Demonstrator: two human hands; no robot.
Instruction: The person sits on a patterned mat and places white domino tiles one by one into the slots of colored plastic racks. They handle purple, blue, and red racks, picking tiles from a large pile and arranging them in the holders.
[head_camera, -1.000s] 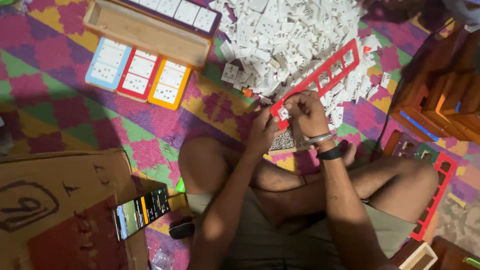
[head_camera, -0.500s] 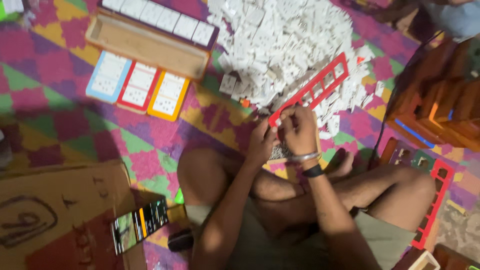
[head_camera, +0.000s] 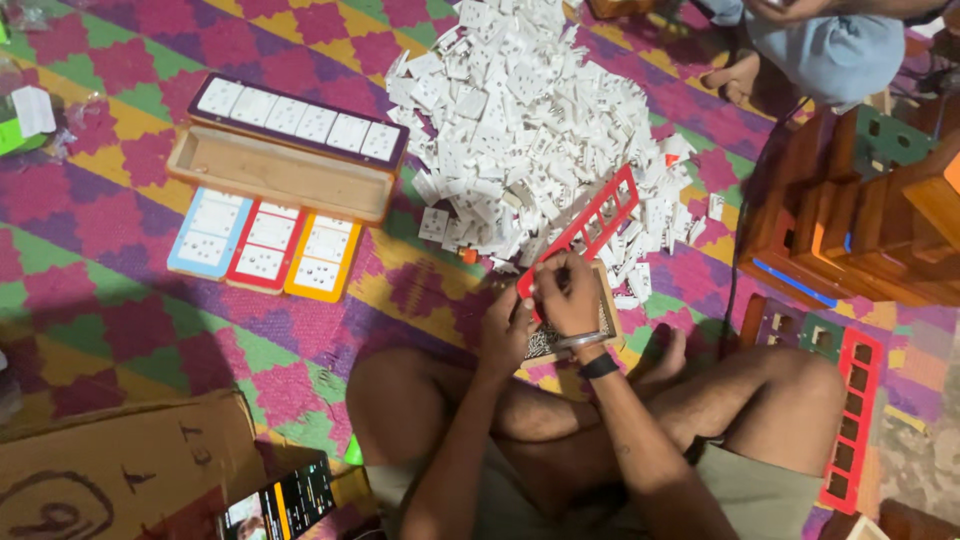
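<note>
While the camera has drawn nearer since the earlier frame, so that the cardboard box (head_camera: 120, 470) at the lower left now shows less of its top, the things on the chequered mat (head_camera: 90, 300) lie as they did. At the upper left sits an open wooden tray (head_camera: 275, 175) with a purple strip of white switch plates (head_camera: 298, 122) along its far edge; just below it three filled frames, blue, red and yellow (head_camera: 262, 245), lie side by side. A phone (head_camera: 280, 505) with a lit screen lies at the bottom edge beside the box. In the middle of the frame the left hand (head_camera: 505, 330) has its fingers curled against the near end of a long red frame (head_camera: 580, 240), and the right hand (head_camera: 568, 298), a band on its wrist, grips the same end from above; both were at this end half a second ago. The frame slants up to the right over a large heap of white plates (head_camera: 530, 130). Under the hands lies a small wooden board (head_camera: 575, 335). Bare mat between the heap and the three frames gives open room to the left; to the right, stacked wooden boxes (head_camera: 860, 230) and another red frame (head_camera: 850, 420) crowd the crossed legs. Another person's knee (head_camera: 830, 50) shows at the upper right.
</note>
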